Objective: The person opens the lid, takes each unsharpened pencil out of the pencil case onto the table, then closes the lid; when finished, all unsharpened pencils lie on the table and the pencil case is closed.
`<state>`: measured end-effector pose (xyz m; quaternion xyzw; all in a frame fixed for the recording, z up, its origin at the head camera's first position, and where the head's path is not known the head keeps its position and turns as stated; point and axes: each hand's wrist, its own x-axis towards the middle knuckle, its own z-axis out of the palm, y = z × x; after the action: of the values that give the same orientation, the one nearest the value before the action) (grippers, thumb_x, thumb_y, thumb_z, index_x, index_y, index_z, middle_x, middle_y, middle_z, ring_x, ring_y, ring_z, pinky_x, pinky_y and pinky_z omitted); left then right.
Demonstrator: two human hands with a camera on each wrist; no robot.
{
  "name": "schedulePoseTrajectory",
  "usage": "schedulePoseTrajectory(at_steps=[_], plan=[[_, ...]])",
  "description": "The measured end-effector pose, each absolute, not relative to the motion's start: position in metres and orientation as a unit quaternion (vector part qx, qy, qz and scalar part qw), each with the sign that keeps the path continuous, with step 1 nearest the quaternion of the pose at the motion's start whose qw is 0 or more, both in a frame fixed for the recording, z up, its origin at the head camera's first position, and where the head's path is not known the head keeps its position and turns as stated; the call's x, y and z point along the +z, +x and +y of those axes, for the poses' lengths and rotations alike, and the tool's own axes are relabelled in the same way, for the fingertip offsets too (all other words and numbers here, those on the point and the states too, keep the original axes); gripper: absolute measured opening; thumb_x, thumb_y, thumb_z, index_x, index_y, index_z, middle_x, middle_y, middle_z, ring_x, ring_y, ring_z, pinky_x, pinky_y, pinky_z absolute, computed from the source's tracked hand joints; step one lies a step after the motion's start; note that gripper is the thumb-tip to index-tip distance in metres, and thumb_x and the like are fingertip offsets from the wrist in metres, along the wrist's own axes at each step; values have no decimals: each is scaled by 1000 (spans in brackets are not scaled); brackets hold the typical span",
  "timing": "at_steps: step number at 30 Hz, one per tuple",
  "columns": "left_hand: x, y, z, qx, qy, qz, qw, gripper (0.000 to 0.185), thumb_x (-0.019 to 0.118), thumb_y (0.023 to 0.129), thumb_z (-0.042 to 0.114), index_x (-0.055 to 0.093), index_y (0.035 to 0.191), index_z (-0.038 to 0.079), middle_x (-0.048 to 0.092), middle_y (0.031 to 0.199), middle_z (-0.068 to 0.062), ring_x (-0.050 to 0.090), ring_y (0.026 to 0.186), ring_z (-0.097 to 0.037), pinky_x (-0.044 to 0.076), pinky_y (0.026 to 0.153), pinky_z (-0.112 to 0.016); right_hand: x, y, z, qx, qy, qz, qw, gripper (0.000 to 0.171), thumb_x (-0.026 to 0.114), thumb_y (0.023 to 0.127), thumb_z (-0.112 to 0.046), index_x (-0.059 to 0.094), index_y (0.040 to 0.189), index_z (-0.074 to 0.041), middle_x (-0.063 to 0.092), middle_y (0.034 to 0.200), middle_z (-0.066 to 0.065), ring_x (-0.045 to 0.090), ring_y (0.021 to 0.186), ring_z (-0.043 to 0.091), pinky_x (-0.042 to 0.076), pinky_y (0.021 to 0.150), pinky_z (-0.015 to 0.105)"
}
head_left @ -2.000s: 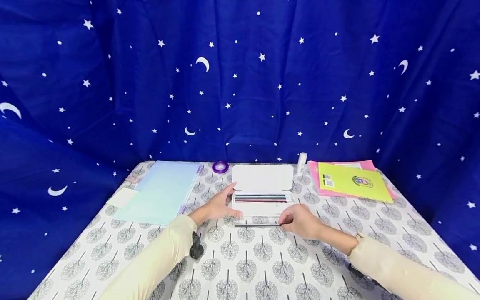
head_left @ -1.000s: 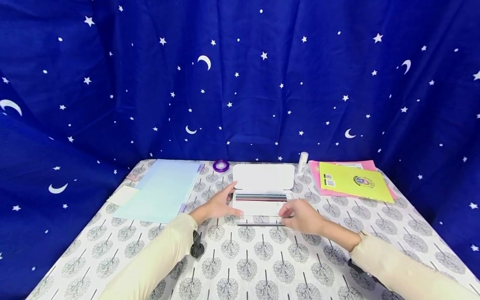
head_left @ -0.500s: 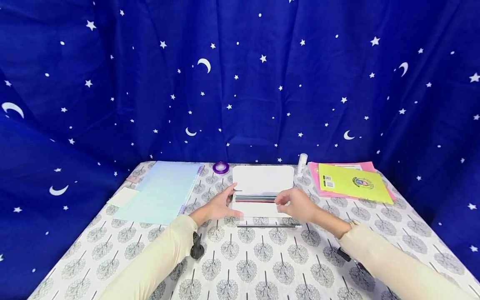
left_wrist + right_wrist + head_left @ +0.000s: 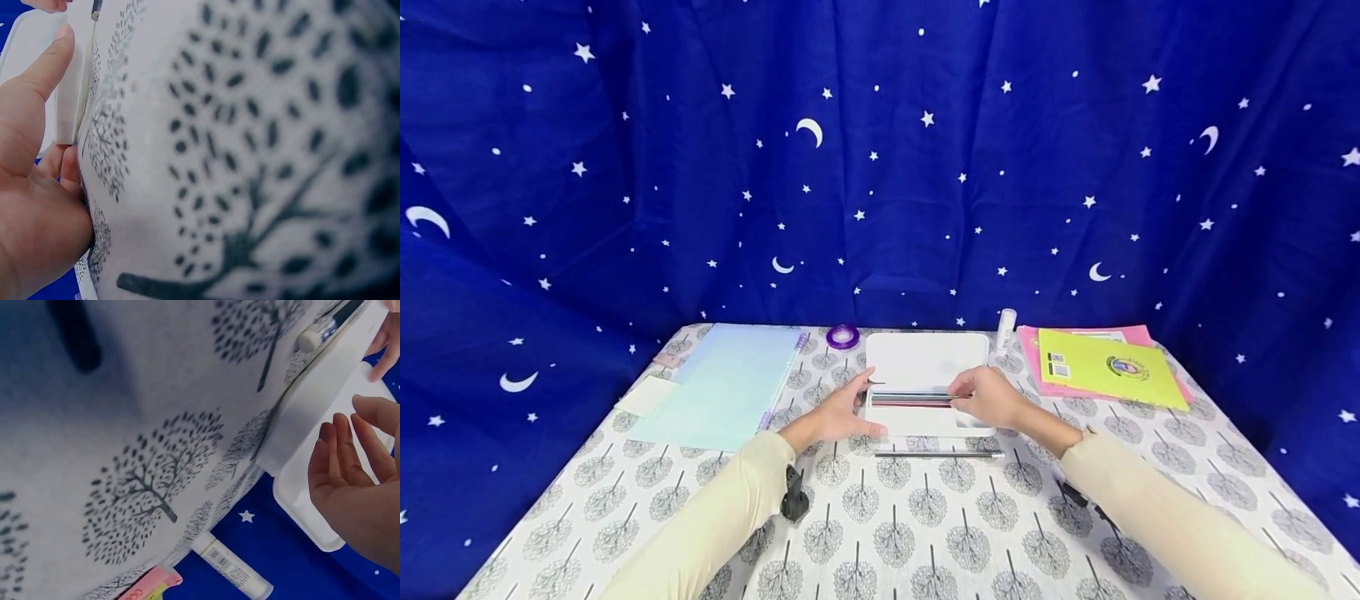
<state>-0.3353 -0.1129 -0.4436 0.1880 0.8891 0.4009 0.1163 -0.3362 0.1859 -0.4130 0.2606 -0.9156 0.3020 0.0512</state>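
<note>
Here, left hand (image 4: 838, 414) flat against open white pencil case (image 4: 925, 360) on the counter (image 4: 895, 533), grip spread; right hand (image 4: 988, 398) over the pencils (image 4: 910, 399), grip loosely spread, pinching nothing.

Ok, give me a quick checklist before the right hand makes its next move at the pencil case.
1. Pencil case lid open: ok.
2. Left hand steadying the case's left end: ok, thumb against its edge.
3. Right hand over the pencils in the tray: ok.
4. Right hand fingers free of any load: cannot tell; they look relaxed and empty in the wrist view.
5. Loose pen on the tablecloth in front of the case: not ok, outside the case.
6. Glue stick upright, apart from the case: ok.
</note>
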Motion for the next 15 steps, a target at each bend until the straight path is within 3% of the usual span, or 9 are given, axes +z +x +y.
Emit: schedulePoseTrajectory(at_steps=[15], plan=[[-442, -333, -113, 405, 190, 887, 115, 113, 85, 76, 41, 11, 160, 27, 34, 159, -7, 46, 133, -33, 37, 110, -55, -420, -353, 184, 326, 238, -915, -1, 11, 77, 80, -2, 75, 91, -3, 75, 86, 5, 69, 80, 17, 57, 81, 40]])
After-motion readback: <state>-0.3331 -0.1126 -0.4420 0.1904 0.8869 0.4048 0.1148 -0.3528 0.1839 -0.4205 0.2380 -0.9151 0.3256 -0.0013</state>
